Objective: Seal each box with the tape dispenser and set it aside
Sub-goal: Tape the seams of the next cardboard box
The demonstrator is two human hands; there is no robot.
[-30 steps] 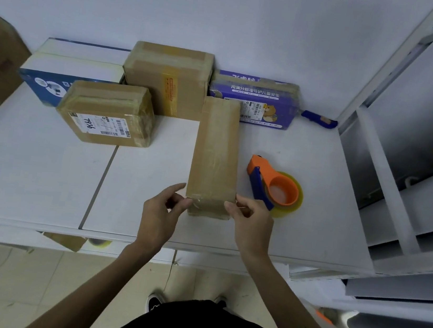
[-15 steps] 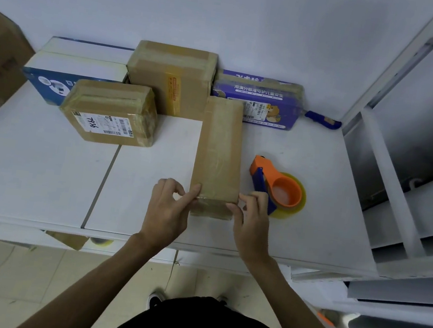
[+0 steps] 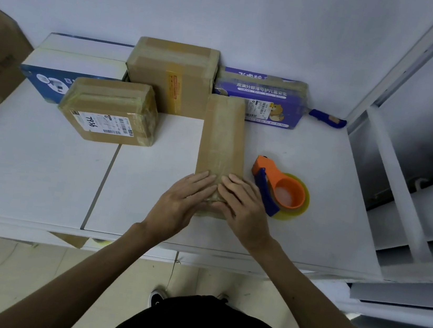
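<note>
A long, narrow brown cardboard box (image 3: 223, 137) lies lengthwise on the white table (image 3: 30, 167), with clear tape along its top. My left hand (image 3: 183, 200) and my right hand (image 3: 243, 206) lie flat, fingers straight, pressing on the box's near end, fingertips almost meeting. The orange and blue tape dispenser (image 3: 279, 190) with its yellowish tape roll sits on the table just right of my right hand, untouched.
A taped brown box with a label (image 3: 109, 111) stands at the left, a taller brown box (image 3: 172, 75) behind it, a white and blue box (image 3: 65, 67) at the back left, a purple box (image 3: 262, 98) and a blue-handled tool (image 3: 326, 118) at the back. White shelving (image 3: 401, 174) rises on the right.
My hands have gone from pinching the near corners of the long box to lying flat on top of its near end, moving inward toward each other.
</note>
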